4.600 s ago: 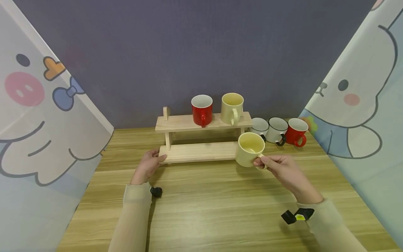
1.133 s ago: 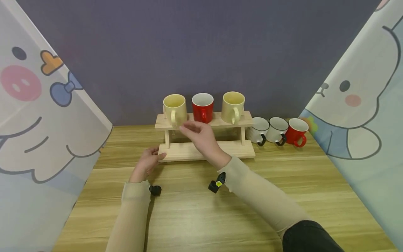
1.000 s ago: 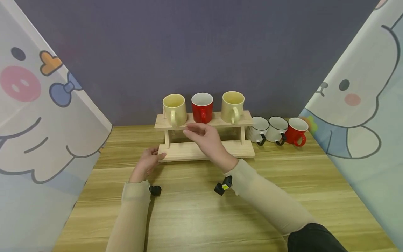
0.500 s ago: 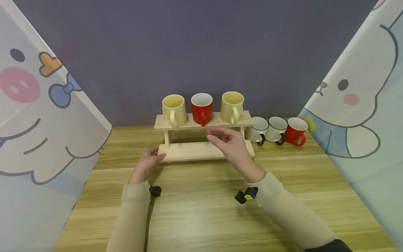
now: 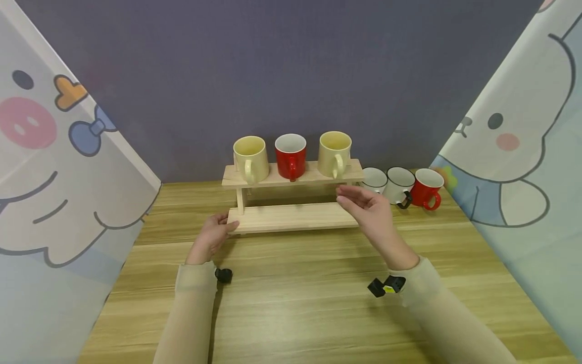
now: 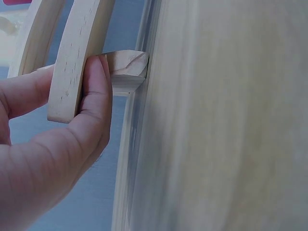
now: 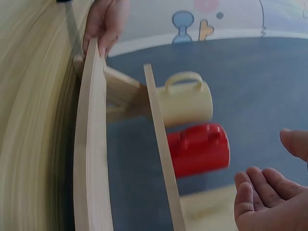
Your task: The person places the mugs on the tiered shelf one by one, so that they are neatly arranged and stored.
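Note:
A two-tier wooden rack (image 5: pixel 295 217) stands on the table. My left hand (image 5: pixel 212 237) grips the left end of its lower board; the left wrist view shows thumb and fingers (image 6: pixel 96 91) on either side of the board. On the upper tier sit a yellow mug (image 5: pixel 254 159) at left, a red mug (image 5: pixel 291 157) in the middle and another yellow mug (image 5: pixel 328 154) at right, handles facing front. My right hand (image 5: pixel 375 215) holds nothing, its fingers loosely bent, in front of the rack's right end. It overlaps the lower tier's right end in the head view.
Right of the rack, two white mugs with dark rims, a partly hidden one (image 5: pixel 374 178) and a nearer one (image 5: pixel 398 186), stand in a row with a red mug (image 5: pixel 426 188). A dark panel (image 5: pixel 291 65) rises behind, and printed panels (image 5: pixel 514 126) flank the table (image 5: pixel 291 303).
My right hand carried the yellow mug onto the upper tier's left end and let it go. It then moved right across the rack. The left hand stayed on the lower board.

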`<state>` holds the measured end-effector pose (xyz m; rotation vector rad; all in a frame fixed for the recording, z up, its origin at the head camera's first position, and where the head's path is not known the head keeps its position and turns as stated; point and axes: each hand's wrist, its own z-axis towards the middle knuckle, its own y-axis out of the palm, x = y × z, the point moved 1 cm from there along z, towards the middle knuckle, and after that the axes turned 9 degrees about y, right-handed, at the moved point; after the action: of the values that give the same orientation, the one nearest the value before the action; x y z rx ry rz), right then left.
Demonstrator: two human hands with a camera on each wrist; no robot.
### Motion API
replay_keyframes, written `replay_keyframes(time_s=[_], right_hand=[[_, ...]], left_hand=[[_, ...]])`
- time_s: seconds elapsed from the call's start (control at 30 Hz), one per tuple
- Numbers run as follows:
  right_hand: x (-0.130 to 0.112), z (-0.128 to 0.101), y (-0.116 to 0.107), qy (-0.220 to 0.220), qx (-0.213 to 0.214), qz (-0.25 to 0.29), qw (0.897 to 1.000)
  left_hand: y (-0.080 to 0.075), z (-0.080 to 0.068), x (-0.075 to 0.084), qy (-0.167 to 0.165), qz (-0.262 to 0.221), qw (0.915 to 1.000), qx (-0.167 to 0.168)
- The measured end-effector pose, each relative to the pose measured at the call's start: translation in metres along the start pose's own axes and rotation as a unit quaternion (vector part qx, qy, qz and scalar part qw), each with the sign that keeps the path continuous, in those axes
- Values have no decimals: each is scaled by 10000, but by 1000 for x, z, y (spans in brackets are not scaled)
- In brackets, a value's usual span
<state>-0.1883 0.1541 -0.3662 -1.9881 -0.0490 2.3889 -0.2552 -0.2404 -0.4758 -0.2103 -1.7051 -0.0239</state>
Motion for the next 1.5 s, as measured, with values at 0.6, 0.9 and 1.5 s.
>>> replay_keyframes(time_s=[0.6,0.9,1.5], right_hand=[[19,13,-75,151,1057,-767,9913],[45,24,-103,726,1370,-1435,9774],[93,57,-119,2030,763,-2455,9448]], left_hand=[[1,0,0,-24,-247,9997,80],[0,0,0,-41,-80,9999,105],[1,0,-1,-49,-90,9999,99]])
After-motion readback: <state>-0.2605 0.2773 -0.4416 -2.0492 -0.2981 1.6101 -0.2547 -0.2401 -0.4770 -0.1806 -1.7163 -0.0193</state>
